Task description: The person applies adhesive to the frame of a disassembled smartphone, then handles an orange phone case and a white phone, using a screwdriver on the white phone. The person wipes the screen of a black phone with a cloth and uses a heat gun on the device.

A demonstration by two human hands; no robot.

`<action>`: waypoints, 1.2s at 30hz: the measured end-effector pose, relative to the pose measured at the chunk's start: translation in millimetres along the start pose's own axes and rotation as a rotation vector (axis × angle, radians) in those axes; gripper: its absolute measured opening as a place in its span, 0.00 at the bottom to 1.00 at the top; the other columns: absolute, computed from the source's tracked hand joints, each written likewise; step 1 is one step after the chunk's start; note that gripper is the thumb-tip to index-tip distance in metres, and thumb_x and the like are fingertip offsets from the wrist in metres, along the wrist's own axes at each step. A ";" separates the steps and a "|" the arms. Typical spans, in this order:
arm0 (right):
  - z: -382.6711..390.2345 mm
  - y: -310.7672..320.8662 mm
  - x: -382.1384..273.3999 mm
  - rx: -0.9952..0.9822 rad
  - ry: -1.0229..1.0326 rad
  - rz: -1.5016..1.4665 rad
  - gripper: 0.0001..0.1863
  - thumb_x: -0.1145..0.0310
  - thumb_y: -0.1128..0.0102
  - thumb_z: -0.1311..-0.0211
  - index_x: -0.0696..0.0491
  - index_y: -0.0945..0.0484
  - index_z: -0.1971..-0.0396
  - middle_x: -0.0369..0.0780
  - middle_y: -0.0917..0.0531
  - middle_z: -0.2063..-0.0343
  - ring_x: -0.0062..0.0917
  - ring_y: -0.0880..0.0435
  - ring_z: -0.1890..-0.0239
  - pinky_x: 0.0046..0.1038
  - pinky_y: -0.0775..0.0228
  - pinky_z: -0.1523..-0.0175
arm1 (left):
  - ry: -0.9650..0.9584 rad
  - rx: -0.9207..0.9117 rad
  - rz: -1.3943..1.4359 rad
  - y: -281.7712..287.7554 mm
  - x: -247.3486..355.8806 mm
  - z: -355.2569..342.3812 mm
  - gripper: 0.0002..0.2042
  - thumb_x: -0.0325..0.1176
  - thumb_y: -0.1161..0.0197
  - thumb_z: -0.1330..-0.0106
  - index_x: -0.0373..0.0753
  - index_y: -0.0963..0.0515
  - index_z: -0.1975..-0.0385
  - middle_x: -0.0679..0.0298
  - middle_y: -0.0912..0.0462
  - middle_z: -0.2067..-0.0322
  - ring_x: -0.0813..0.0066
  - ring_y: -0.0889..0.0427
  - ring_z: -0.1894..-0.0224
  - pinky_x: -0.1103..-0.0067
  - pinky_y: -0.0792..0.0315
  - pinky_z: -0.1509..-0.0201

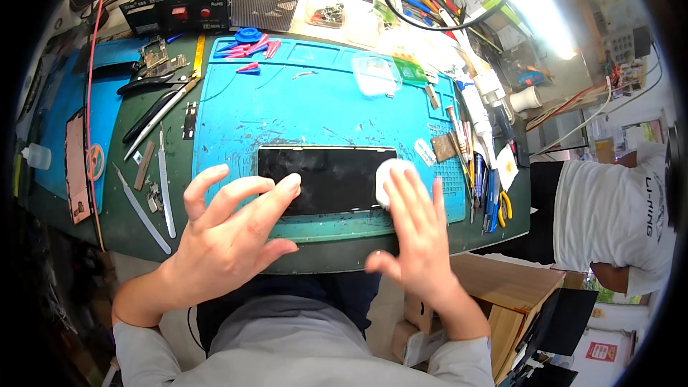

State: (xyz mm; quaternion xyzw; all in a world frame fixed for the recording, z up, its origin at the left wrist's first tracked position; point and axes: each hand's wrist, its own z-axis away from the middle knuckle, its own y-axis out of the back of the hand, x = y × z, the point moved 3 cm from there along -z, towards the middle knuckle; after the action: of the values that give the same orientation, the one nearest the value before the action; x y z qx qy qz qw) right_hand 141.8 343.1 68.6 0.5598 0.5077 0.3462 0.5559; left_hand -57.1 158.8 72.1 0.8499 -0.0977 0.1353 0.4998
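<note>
A black phone screen [330, 183] lies flat and lengthwise on the blue work mat [279, 111], with smudges across its glass. Over its left end is my left hand [233, 233], fingers spread and holding nothing; the index fingertip is at the glass, but I cannot tell if it touches. My right hand [417, 240] has a white round pad [384, 183] under its fingers at the screen's right end. The fingers press the pad from above, and the thumb sticks out apart from it. Part of the pad is hidden by the fingers.
Tweezers [166, 179], a knife-like tool [143, 211] and black-handled pliers [147, 111] lie left of the mat. Pink and blue tips [251, 50] and a clear plastic box [376, 75] are at its far side. Pens and yellow-handled pliers [505, 209] lie right. Another person [609, 204] is at far right.
</note>
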 end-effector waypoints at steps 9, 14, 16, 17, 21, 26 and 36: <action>-9.7 5.3 -15.9 -0.061 0.029 -0.048 0.55 0.25 0.50 0.40 0.62 0.33 0.31 0.49 0.29 0.30 0.45 0.37 0.24 0.56 0.64 0.21 | -0.015 -0.054 0.038 -4.1 -2.7 2.3 0.43 0.36 0.24 0.47 0.32 0.37 0.30 0.65 0.13 0.46 0.67 0.23 0.41 0.57 0.50 0.28; -28.2 4.0 -4.1 -0.013 0.012 0.055 0.55 0.26 0.47 0.43 0.63 0.32 0.32 0.51 0.28 0.32 0.43 0.37 0.24 0.55 0.64 0.21 | 0.000 -0.004 0.031 -2.6 -0.1 1.6 0.39 0.36 0.24 0.47 0.37 0.33 0.33 0.68 0.14 0.47 0.70 0.20 0.46 0.60 0.47 0.30; -48.7 -1.9 -36.2 -0.043 0.097 -0.005 0.55 0.26 0.46 0.43 0.62 0.32 0.32 0.49 0.28 0.32 0.41 0.37 0.24 0.53 0.64 0.20 | 0.023 0.013 0.021 2.1 -4.1 2.6 0.38 0.33 0.29 0.40 0.33 0.38 0.30 0.64 0.14 0.46 0.67 0.22 0.44 0.59 0.49 0.29; -53.8 -4.0 -48.4 -0.075 0.149 -0.060 0.55 0.26 0.47 0.43 0.62 0.32 0.32 0.48 0.28 0.32 0.40 0.37 0.24 0.53 0.65 0.20 | 0.038 0.026 0.020 3.5 -7.2 4.8 0.37 0.32 0.31 0.36 0.31 0.41 0.29 0.62 0.13 0.46 0.65 0.24 0.43 0.58 0.51 0.28; -22.5 -3.0 -37.5 -0.120 0.231 -0.003 0.55 0.23 0.52 0.43 0.60 0.29 0.33 0.47 0.27 0.31 0.39 0.34 0.25 0.53 0.69 0.20 | 0.179 0.224 -0.023 10.6 -14.5 10.6 0.33 0.24 0.35 0.39 0.31 0.37 0.31 0.64 0.12 0.50 0.70 0.22 0.47 0.62 0.47 0.31; -73.7 -7.2 -58.8 -0.097 0.210 0.000 0.56 0.24 0.47 0.45 0.62 0.31 0.32 0.48 0.28 0.32 0.40 0.36 0.24 0.53 0.63 0.21 | 0.259 0.319 0.008 10.2 -19.3 6.5 0.35 0.21 0.39 0.36 0.29 0.44 0.27 0.62 0.13 0.48 0.70 0.28 0.41 0.64 0.50 0.30; -78.8 -4.6 -72.1 -0.139 0.303 -0.014 0.57 0.22 0.49 0.47 0.58 0.31 0.32 0.45 0.29 0.30 0.37 0.37 0.24 0.56 0.62 0.21 | 0.287 0.363 0.024 9.7 -21.2 10.1 0.36 0.22 0.36 0.38 0.29 0.42 0.28 0.63 0.14 0.45 0.71 0.28 0.43 0.63 0.49 0.31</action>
State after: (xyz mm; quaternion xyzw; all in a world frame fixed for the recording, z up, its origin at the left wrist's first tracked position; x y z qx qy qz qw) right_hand 48.3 295.0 88.1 0.4579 0.5645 0.4568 0.5128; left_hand -78.7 146.0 68.4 0.8966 -0.0095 0.2761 0.3460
